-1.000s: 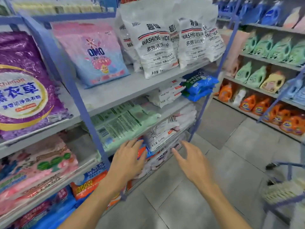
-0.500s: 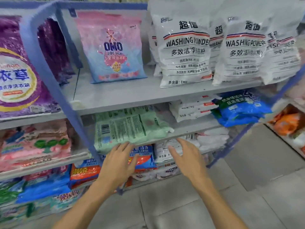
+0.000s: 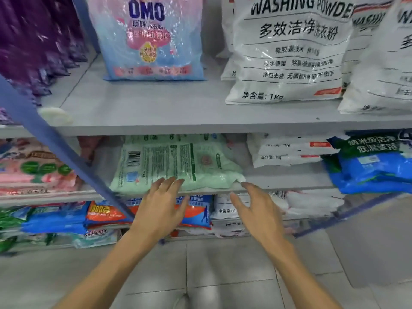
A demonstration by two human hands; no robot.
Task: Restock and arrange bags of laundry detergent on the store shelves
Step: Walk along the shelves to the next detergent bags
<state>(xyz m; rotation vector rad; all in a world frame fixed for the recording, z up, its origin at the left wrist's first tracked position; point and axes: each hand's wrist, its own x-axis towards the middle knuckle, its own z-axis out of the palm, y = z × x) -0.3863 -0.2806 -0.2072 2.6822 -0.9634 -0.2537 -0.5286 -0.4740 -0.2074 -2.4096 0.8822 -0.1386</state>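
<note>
- Head view: the white bag (image 3: 289, 52) on the top shelf (image 3: 156, 108) is cut off above.
- One pale green bag (image 3: 176, 166) lies flat on the middle shelf, barcode up.
- The left hand (image 3: 159, 210) and right hand (image 3: 256, 212) have fingers spread and hold nothing. Their fingertips are at the green bag's front edge, and I cannot tell whether they touch it.

Pale green detergent bag (image 3: 174, 163) flat on middle shelf (image 3: 278, 178), back-side up

Grey tiled floor (image 3: 223, 275), thin grout lines. Grey shelves (image 3: 178, 112) in stacked tiers, carried on a slanting blue upright (image 3: 55, 141). Even indoor light, soft shadow under each tier.
</note>
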